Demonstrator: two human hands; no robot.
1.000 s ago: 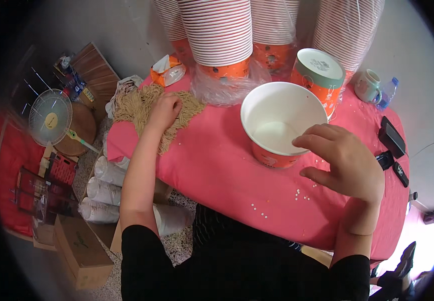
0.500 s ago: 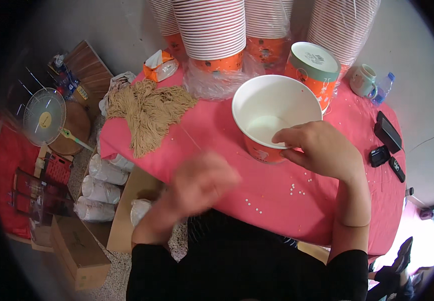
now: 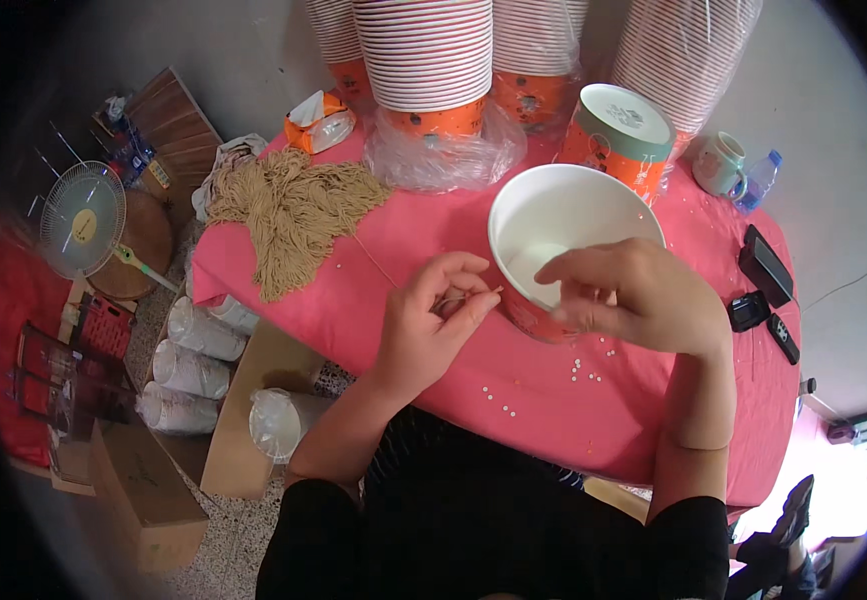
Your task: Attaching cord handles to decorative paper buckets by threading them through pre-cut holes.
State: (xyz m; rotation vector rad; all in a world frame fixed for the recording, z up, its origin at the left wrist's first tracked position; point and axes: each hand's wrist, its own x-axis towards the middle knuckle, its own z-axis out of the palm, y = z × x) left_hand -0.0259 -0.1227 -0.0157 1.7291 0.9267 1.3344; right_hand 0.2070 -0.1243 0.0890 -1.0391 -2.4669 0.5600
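Note:
My left hand (image 3: pixel 431 325) pinches the end of a thin tan string (image 3: pixel 375 262) between thumb and forefinger. The string runs back to a heap of tan yarn strands (image 3: pixel 293 220) on the left of the table. Just right of those fingertips stands a large white-lined paper bucket (image 3: pixel 573 205), orange outside, with its mouth up. My right hand (image 3: pixel 638 298) hovers over the bucket's near rim, thumb and forefinger apart, the forefinger over the opening and the thumb in front of the wall. Its other fingers are partly hidden.
Tall stacks of paper buckets (image 3: pixel 423 55) in clear plastic line the back of the pink-covered table (image 3: pixel 543 430). An upside-down bucket (image 3: pixel 625 112), mug (image 3: pixel 719 165), bottle (image 3: pixel 759 180) and black box (image 3: pixel 765 265) stand right. Small white discs (image 3: pixel 585 372) lie in front.
My left hand has swung right and up to the bucket's side and now shows a clear pinch on the string. My right thumb has moved away from the rim. The bucket sits slightly farther right.

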